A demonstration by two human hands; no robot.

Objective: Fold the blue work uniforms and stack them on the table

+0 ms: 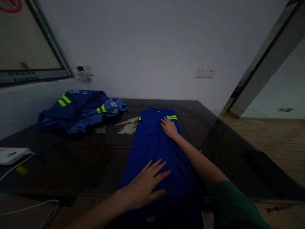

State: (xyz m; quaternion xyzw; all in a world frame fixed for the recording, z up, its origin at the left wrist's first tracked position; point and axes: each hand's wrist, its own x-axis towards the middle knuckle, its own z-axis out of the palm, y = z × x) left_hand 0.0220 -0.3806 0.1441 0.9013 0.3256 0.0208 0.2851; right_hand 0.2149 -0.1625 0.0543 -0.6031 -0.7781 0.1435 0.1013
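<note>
- At about 8:30, a white device (14, 156) with a cable (17, 165) lay on the dark worktop (78, 162).
- At 9 o'clock, a crumpled pile of clothes (81, 109), at least 2 blues with yellow-green bands, sat by the wall, none of it laid flat.
- At 6 o'clock, the left hand (149, 183) was palm down over the garment, its grip spread and pinching nothing; I could not tell how firmly it touched.
- From the centre down to 6 o'clock lay the blue garment (158, 149), collar towards 12. The work looked partway: the body was laid out lengthwise and 1 flap (150, 124), seemingly a sleeve, was turned inward, but the lower length was not doubled up.
- At 4 o'clock, just off centre, the right hand (169, 128) rested flat beside a yellow-green band, its grip loosely spread.
</note>
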